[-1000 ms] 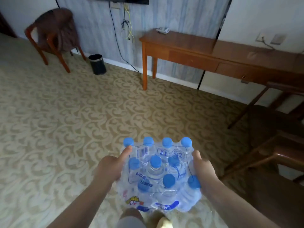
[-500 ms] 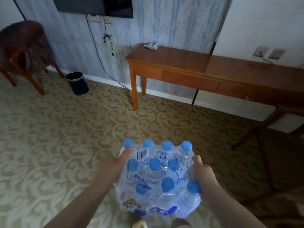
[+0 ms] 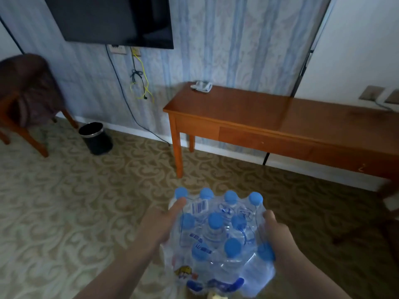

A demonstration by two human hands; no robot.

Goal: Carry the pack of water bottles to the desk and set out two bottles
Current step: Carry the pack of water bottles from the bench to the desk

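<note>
A shrink-wrapped pack of water bottles [image 3: 218, 240] with blue caps is held low in front of me, over the carpet. My left hand [image 3: 162, 223] grips its left side, thumb lying across the top by a barcode label. On the pack's right side my right hand [image 3: 278, 234] clasps it. The wooden desk [image 3: 248, 108] stands ahead against the wall, its left end nearest, stretching off to the right. The pack is well short of the desk's front edge.
A small white object [image 3: 201, 86] lies at the desk's back left corner. A black bin [image 3: 96, 138] sits by the wall, with a wooden chair [image 3: 26, 98] at far left. A wall TV [image 3: 112, 20] and dangling cables [image 3: 140, 83] hang above. Patterned carpet [image 3: 64, 201] covers the floor.
The desk, bin and TV have grown larger and shifted in view as I have come closer. Both hands keep the same hold on the pack.
</note>
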